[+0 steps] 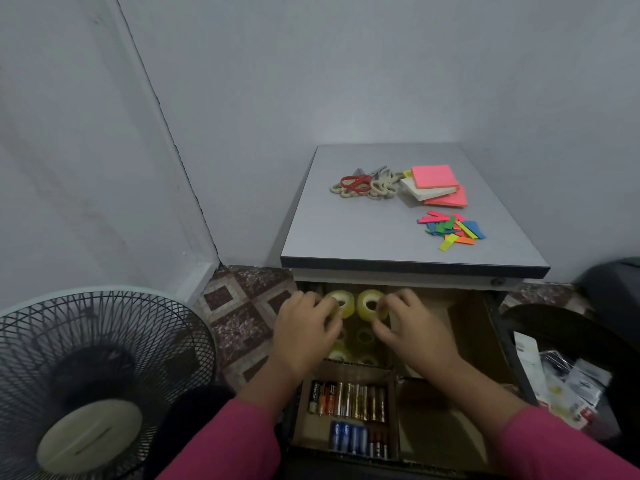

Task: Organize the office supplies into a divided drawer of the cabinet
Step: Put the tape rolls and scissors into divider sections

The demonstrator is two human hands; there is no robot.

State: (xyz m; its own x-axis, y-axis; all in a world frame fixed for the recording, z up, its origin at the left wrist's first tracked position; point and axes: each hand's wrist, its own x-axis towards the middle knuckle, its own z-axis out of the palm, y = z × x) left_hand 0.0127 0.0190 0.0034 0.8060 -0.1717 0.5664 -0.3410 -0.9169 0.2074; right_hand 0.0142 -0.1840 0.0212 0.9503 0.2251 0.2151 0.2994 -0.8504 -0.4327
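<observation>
The cabinet's top drawer (478, 344) is pulled out, split by cardboard dividers. My left hand (304, 327) grips one clear tape roll (343, 303) and my right hand (412, 327) grips another tape roll (369, 303), both held over the back-left compartment. More tape rolls (360, 341) lie below them in that compartment. Batteries (349, 401) fill the front-left compartment. On the cabinet top (346, 233) lie red-handled scissors (356, 183), a pale chain of clips (377, 188), pink and white sticky note pads (436, 185) and coloured flag strips (450, 228).
A standing fan (93, 375) sits on the floor at the left. At the right is a dark bin (561, 375) holding papers and packaging. Patterned floor tiles (242, 306) show between fan and cabinet. The drawer's right compartments (429, 420) hold nothing visible.
</observation>
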